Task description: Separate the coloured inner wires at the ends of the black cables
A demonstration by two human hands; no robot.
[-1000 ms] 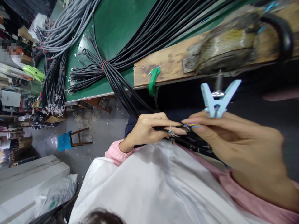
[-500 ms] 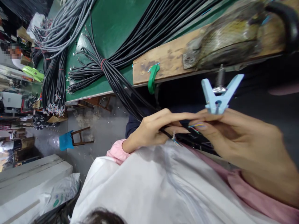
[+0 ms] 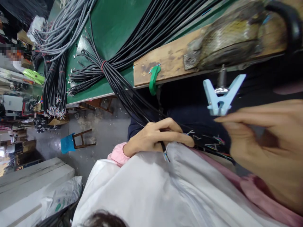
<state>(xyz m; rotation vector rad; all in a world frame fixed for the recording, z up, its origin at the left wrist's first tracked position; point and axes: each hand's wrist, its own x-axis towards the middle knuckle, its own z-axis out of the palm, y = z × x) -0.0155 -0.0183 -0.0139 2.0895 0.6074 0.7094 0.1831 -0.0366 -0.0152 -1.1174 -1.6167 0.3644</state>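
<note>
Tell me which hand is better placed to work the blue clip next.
Right hand: its fingers reach just under the blue clip, seemingly free; the left hand grips a black cable lower down.

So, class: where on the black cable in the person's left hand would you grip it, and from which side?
Probably grip the black cable on its round jacket just behind the stripped tip, where the left hand pinches it. The bared wires at the tip are thin and splayed, so they give a poor hold. Come from the apron side, closing across its length; the cable bundle crowds the other side.
</note>
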